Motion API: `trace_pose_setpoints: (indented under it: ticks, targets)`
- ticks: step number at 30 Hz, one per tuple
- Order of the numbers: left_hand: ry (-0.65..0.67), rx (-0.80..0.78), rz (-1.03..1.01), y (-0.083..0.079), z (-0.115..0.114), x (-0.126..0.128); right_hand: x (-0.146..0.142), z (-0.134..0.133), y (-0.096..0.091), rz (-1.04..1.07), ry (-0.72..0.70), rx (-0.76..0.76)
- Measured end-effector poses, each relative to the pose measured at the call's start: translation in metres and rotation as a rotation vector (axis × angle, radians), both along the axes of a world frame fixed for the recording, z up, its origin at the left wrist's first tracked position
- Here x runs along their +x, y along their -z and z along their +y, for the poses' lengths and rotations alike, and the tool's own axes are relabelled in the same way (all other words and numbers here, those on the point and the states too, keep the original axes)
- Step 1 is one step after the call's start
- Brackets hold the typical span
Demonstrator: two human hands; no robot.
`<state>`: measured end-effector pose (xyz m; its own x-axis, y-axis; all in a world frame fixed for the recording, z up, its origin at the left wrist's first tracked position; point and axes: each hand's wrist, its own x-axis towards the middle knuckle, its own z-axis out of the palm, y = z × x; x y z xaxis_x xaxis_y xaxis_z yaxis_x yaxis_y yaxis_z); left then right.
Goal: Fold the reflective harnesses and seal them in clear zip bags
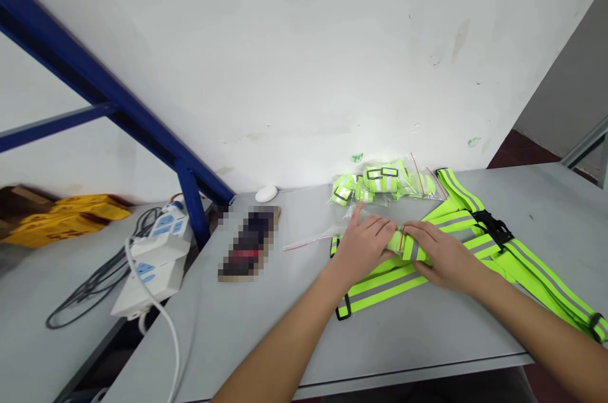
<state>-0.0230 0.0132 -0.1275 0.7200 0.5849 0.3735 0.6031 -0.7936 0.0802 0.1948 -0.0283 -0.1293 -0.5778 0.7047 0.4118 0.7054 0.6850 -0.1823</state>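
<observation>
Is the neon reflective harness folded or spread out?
Partly folded: the left hand and right hand press a bundled section, while other straps lie spread.

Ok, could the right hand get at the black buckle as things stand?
Probably yes: the right hand grips the rolled reflective strap, and the black buckle lies just beyond it, uncovered, with nothing between them.

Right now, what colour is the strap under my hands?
Reflective strap: neon yellow-green, grey centre stripe; best in the head view.
</observation>
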Motion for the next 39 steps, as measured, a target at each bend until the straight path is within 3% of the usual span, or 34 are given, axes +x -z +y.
trace_pose_setpoints:
  ticks: [6,12,15,18,23,27,31,39]
  targets:
    - [0.039,-0.017,-0.096,-0.002,0.000,-0.004,0.004,-0.003,-0.002,0.204,-0.029,-0.126]
    - [0.053,0.140,-0.169,-0.001,0.001,-0.003,-0.009,-0.004,0.001,0.365,0.010,-0.053]
    - [0.052,0.180,-0.174,-0.001,0.001,0.002,-0.015,-0.003,0.006,0.381,0.099,-0.039]
    - [0.063,0.191,-0.180,-0.002,0.001,0.005,-0.017,-0.003,0.009,0.421,0.213,-0.134]
    - [0.079,0.130,-0.212,-0.001,0.000,0.006,-0.011,-0.009,-0.002,0.399,0.073,-0.169]
    - [0.093,0.094,-0.266,0.002,0.001,0.005,-0.010,-0.011,-0.002,0.376,-0.037,-0.082]
    - [0.148,0.104,-0.374,0.006,0.001,0.007,-0.012,-0.007,0.009,0.511,-0.071,0.007]
    - [0.210,0.033,-0.531,0.014,-0.005,0.014,-0.015,-0.005,0.005,0.424,0.006,0.235]
